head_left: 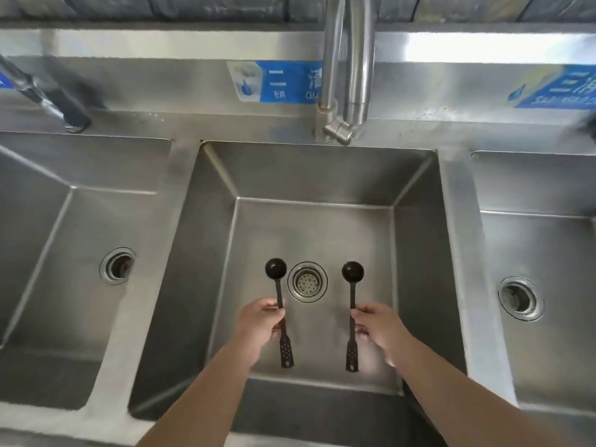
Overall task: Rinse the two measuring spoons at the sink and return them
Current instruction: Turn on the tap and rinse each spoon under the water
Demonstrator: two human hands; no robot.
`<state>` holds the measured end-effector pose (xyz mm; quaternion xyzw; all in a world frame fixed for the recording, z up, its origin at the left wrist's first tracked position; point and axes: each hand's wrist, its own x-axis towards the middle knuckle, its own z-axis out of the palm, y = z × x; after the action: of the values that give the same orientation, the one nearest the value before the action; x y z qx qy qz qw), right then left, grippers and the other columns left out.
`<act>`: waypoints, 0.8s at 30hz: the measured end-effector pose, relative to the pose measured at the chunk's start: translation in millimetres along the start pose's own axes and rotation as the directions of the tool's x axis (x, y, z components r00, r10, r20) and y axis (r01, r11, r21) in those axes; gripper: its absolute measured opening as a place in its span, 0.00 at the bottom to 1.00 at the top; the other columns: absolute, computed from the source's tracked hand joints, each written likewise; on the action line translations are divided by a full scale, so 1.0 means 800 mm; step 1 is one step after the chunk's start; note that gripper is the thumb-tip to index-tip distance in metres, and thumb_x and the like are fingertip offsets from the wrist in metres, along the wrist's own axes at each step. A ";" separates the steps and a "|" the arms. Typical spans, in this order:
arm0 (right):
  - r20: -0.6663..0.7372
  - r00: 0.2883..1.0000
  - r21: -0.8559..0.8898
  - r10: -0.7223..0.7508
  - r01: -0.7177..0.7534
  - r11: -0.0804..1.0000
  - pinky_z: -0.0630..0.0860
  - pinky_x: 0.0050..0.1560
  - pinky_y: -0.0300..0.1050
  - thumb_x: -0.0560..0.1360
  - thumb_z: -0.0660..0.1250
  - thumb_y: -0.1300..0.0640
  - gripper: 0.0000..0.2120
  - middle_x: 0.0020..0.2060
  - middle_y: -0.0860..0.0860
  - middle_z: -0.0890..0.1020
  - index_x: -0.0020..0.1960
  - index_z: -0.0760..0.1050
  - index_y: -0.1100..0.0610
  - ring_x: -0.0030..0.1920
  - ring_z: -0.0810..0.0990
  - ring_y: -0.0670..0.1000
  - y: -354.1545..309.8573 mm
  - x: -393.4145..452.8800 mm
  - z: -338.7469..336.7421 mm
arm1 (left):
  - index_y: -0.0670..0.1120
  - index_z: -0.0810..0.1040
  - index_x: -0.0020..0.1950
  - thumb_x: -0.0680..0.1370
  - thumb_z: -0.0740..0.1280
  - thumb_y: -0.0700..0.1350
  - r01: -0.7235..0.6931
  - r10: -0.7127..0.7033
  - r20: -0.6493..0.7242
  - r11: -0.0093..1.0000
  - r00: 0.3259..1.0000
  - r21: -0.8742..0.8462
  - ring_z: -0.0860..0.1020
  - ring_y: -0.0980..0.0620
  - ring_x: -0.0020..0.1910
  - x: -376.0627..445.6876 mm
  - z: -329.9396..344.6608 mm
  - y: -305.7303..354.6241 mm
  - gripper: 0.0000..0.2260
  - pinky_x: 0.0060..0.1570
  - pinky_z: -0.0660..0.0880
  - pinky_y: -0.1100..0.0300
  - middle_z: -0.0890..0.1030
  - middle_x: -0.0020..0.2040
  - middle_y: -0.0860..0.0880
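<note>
Two black measuring spoons with round bowls and perforated handle ends are held over the middle sink basin (206,253). My left hand (259,324) grips the left spoon (280,304) at mid-handle, its bowl pointing away from me. My right hand (379,325) grips the right spoon (352,308) the same way. The two spoons are roughly parallel, one on each side of the drain (307,281). The steel faucet (346,69) rises behind the basin, and no water is visibly running from it.
A steel basin (48,285) lies to the left and another (548,253) to the right, each with its own drain. A second tap (42,95) angles in at the far left. Blue labels (277,80) are stuck on the backsplash.
</note>
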<state>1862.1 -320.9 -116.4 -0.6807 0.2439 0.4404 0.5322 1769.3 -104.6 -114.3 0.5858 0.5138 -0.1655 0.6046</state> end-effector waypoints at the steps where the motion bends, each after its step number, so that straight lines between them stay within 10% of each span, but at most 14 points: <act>1: -0.039 0.999 -0.026 -0.003 0.002 1.000 0.68 0.24 0.34 0.78 0.65 0.68 0.05 0.31 0.54 0.77 0.49 0.79 0.66 0.28 0.73 0.47 0.008 0.017 0.003 | 0.51 0.80 0.43 0.75 0.68 0.37 0.017 -0.017 -0.002 1.000 1.000 0.021 0.80 0.52 0.33 0.017 0.000 -0.010 0.08 0.26 0.73 0.65 0.83 0.37 0.47; 17: -0.166 0.985 -0.160 0.047 -0.074 0.984 0.66 0.21 0.30 0.77 0.64 0.67 0.11 0.29 0.52 0.77 0.39 0.79 0.58 0.26 0.73 0.45 0.097 0.167 0.035 | 0.47 0.80 0.41 0.75 0.67 0.33 0.070 -0.070 -0.003 0.993 0.998 0.091 0.76 0.53 0.29 0.177 0.020 -0.094 0.09 0.23 0.74 0.65 0.79 0.32 0.47; 24: -0.228 0.972 -0.228 0.056 -0.109 0.968 0.78 0.38 0.48 0.74 0.71 0.63 0.10 0.30 0.55 0.82 0.34 0.80 0.57 0.30 0.78 0.51 0.112 0.186 0.032 | 0.46 0.77 0.35 0.68 0.74 0.41 0.083 -0.051 -0.171 0.979 0.984 0.188 0.82 0.47 0.33 0.191 0.027 -0.104 0.07 0.42 0.81 0.53 0.83 0.30 0.47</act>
<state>1854.6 -304.4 -291.0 -0.7735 0.2747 0.4103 0.3973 1775.7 -84.0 -288.7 0.6360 0.5630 -0.1860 0.4940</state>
